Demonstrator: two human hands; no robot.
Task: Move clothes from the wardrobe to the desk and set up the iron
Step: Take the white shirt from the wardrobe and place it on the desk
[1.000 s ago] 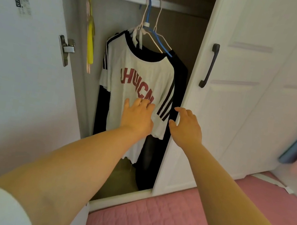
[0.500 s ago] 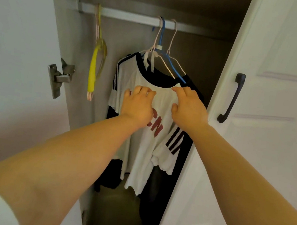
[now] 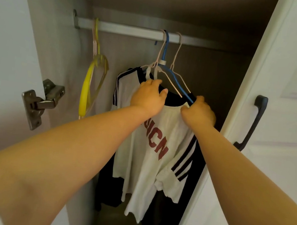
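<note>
A white T-shirt [image 3: 157, 151] with red letters, a dark collar and dark striped sleeves hangs in the open wardrobe. Its hangers, one blue [image 3: 178, 80] and two pale wire ones, hook over the rail [image 3: 128, 29]. A dark garment [image 3: 194, 184] hangs behind it. My left hand [image 3: 148, 97] grips the shirt's collar at the left shoulder. My right hand [image 3: 198, 112] is closed on the shirt's right shoulder where the blue hanger's arm ends. No desk or iron is in view.
A yellow hanger [image 3: 88, 89] and a pale one hang unused at the rail's left end. The left door with its metal hinge [image 3: 39, 100] stands open. The right door with a dark handle [image 3: 252, 124] is close beside my right arm.
Both hands rose from the shirt's chest to its collar and shoulders and closed on it. The view tilted up and came nearer the rail.
</note>
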